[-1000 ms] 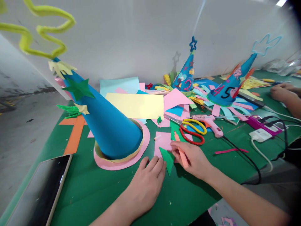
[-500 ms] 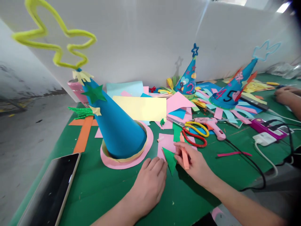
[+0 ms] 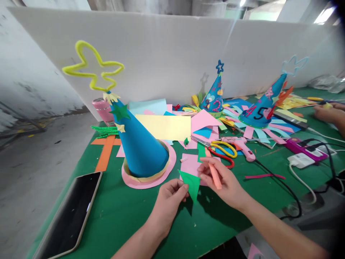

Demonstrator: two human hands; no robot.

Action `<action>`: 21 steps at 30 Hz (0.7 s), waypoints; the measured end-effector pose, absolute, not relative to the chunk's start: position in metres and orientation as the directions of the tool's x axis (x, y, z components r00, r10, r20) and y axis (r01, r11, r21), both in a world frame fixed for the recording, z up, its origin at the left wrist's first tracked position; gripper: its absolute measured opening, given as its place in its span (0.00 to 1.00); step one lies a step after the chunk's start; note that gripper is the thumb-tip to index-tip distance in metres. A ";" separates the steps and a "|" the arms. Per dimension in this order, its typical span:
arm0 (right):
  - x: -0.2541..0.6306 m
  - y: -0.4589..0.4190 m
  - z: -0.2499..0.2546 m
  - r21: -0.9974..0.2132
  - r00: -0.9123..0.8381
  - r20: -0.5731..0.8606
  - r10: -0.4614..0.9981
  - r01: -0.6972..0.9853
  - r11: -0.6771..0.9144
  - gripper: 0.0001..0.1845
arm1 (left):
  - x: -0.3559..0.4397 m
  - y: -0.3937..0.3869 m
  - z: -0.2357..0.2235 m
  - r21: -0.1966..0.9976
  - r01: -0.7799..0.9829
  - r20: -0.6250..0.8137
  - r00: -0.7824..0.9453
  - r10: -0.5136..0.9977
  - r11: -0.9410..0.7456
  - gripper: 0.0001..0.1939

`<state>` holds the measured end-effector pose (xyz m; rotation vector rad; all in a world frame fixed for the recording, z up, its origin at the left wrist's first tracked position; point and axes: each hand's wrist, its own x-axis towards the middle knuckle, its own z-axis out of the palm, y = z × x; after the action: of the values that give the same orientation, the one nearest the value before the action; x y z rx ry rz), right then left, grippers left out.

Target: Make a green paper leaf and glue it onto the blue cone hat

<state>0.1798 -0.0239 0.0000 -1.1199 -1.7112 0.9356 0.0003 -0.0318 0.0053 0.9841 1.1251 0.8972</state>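
My left hand (image 3: pixel 172 196) pinches the left edge of a green paper triangle (image 3: pixel 192 186), lifted a little off the table. My right hand (image 3: pixel 225 181) holds a salmon-orange marker (image 3: pixel 215 173) upright and slanted; its fingertips are close to the triangle's right corner, and I cannot tell if they touch it. Beneath lies a pink paper square (image 3: pixel 190 162). Left of my hands stands a blue paper cone hat (image 3: pixel 144 151) with a pink brim, a green star and a yellow pipe-cleaner shape on its tip. Red-and-yellow-handled scissors (image 3: pixel 222 155) lie beyond my right hand.
A phone (image 3: pixel 70 212) lies at the left edge. A pink glue gun (image 3: pixel 244 145) and a purple power strip (image 3: pixel 304 149) with cables are on the right. Two decorated cone hats (image 3: pixel 214 97) stand behind, among paper scraps. Another person's hand (image 3: pixel 330 113) is at far right.
My left hand has gone from resting flat beside the green triangle to pinching and raising it. My right hand keeps the marker. The camera view has tilted up.
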 end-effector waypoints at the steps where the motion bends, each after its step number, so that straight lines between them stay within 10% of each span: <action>1: 0.185 -0.020 0.000 -0.849 -0.228 0.287 0.930 0.390 0.357 0.19 | 0.001 -0.033 0.006 0.940 -0.099 -0.304 0.188 0.934 0.326 0.12; 7: 0.216 0.016 -0.004 -0.342 -0.328 0.378 0.866 0.819 0.460 0.21 | 0.007 -0.032 0.015 0.930 -0.171 -0.309 0.116 0.944 0.325 0.12; 21: 0.198 0.050 -0.011 0.037 -0.585 0.185 0.790 0.807 0.589 0.18 | 0.008 -0.028 -0.006 0.991 -0.036 -0.129 0.012 0.992 0.129 0.09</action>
<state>0.1976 0.0501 -0.0109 -1.3487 -2.6651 -0.1753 0.0077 -0.0283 -0.0056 1.0914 1.2336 1.1237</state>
